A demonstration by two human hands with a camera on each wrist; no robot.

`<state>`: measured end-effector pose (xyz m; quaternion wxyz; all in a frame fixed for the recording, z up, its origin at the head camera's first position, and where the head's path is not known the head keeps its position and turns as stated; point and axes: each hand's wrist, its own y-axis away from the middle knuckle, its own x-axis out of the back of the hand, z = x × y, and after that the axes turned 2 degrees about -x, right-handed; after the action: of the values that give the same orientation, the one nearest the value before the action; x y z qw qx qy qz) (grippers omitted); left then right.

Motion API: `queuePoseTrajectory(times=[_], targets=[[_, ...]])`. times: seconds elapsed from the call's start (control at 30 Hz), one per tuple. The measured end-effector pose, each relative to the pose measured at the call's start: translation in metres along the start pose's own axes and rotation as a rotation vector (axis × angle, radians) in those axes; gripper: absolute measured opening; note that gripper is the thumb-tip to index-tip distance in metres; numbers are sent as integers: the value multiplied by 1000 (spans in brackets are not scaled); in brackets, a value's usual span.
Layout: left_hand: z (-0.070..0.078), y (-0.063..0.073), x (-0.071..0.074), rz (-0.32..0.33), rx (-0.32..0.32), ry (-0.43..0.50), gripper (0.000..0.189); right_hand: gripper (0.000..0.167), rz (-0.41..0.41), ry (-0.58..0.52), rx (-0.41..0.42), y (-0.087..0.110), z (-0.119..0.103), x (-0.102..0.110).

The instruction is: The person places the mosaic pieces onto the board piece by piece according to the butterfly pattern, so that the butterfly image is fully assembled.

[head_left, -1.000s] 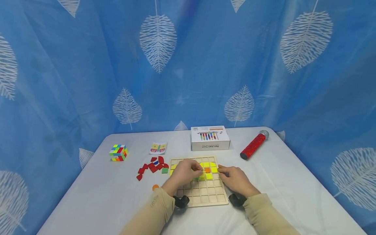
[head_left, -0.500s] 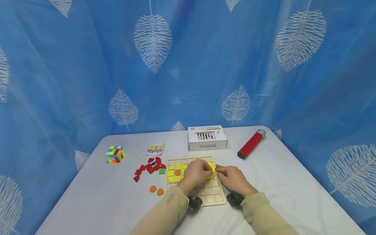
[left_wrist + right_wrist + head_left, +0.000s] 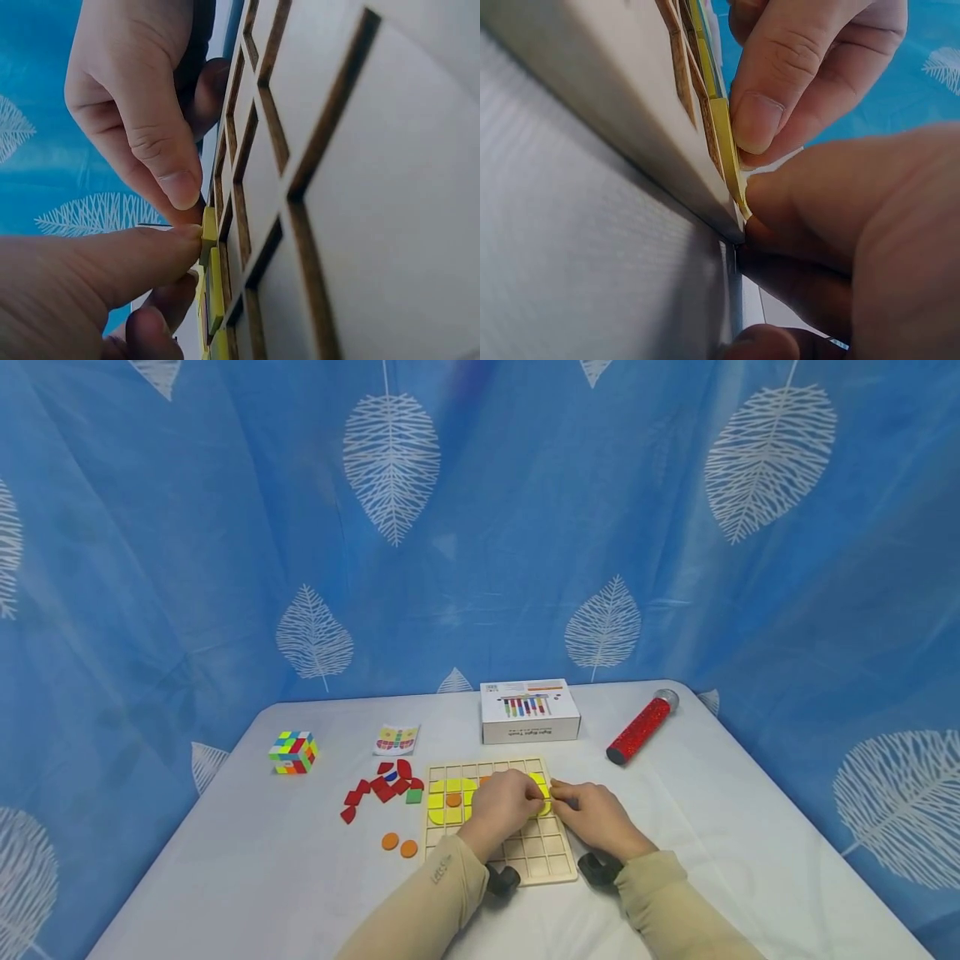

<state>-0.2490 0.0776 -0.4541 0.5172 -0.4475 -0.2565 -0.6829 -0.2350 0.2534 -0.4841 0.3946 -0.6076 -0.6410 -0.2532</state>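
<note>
A wooden grid board (image 3: 536, 847) lies before me, with yellow pieces (image 3: 437, 787) around an orange disc (image 3: 453, 800) on its left half. My left hand (image 3: 501, 802) reaches over the board's right half, hiding some pieces there. In the right wrist view, its thumb and finger pinch a yellow piece (image 3: 724, 139) seated near the board's edge. My right hand (image 3: 596, 818) holds the board's right edge, its thumb close to that piece. Several red pieces (image 3: 382, 789), a green square (image 3: 413, 796) and two loose orange discs (image 3: 408, 849) lie left of the board.
A small printed butterfly card (image 3: 396, 741) and a puzzle cube (image 3: 293, 752) lie at the back left. Behind the board stands a white box (image 3: 530, 729). A red glittery microphone-like tube (image 3: 641, 731) lies at the back right.
My left hand has moved right across the board, from its middle to the right-hand pieces, uncovering the left yellow group and a second loose orange disc. The right hand stays at the edge.
</note>
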Motion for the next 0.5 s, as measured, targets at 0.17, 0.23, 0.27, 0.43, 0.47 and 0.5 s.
queuePoseTrajectory(times=[0.17, 0.23, 0.27, 0.43, 0.47, 0.5], targets=[[-1, 3, 1, 1, 9, -17, 7, 35, -14, -4, -20, 1, 1, -2], [-1, 4, 1, -1, 1, -36, 8, 35, -20, 1, -26, 2, 0, -1], [-2, 5, 1, -1, -8, -41, 8, 35, -23, 3, -29, 2, 0, -1], [-2, 6, 0, 14, -45, -52, 7, 35, -18, -2, -32, 2, -1, 1], [-2, 6, 0, 13, -45, -52, 7, 34, -21, -5, -33, 2, -1, 1], [-2, 6, 0, 11, -43, -53, 8, 34, -22, -7, -31, 2, -1, 1]])
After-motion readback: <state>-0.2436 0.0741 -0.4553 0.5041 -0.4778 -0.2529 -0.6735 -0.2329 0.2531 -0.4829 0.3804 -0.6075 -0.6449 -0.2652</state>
